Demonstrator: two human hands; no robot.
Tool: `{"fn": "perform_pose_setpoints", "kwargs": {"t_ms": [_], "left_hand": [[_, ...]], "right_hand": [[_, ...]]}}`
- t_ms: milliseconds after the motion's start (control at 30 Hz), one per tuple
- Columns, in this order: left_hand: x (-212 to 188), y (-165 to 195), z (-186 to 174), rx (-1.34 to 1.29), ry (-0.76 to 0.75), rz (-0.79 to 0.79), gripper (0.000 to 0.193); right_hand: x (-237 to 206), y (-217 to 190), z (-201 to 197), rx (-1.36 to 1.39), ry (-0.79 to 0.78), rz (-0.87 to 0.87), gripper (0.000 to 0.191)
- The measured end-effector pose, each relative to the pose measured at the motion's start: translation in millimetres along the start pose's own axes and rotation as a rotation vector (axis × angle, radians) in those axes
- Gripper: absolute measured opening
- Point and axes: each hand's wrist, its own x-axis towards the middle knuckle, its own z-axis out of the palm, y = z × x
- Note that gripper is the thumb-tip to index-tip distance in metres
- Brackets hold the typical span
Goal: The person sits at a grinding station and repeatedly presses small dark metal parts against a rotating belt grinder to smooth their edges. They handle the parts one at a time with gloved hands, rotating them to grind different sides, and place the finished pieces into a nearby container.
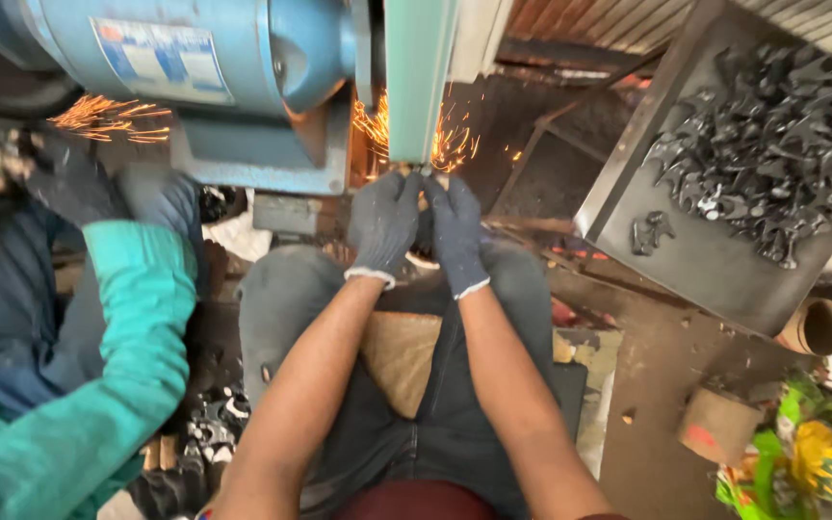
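Small workpiece [424, 200], seemingly metal, clenched between left hand [384, 223] and right hand [455, 231] at sparking belt [418, 77]

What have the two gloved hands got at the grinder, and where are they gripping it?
Left hand and right hand pinch a small workpiece together against the grinder guard, where sparks fly. Gloves hide it, so its kind and the exact gripped part cannot be told.

Both gloved hands [420, 223] press a small workpiece [425, 202] against the sparking grinder [416, 87].

Dark grey gloves are being worn on the left hand [383, 223] and right hand [455, 236]; orange sparks [452, 143] are being thrown beside the blue motor [243, 58], black parts [772, 144] heaped in the grey tray's [686, 260] top corner.
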Motion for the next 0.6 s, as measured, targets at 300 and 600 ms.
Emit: {"fn": "perform_pose_setpoints", "kwargs": {"t_ms": [300,600], "left_hand": [[-4,21,-7,0.031,-0.101,0.027,0.032],[-39,19,-55,0.114,-0.111,0.249,0.025]], "right_hand": [[-1,-13,-18,-0.197,0.005,-0.225,0.020],[-46,-26,-22,-0.674,-0.003,-0.554,0.035]]}}
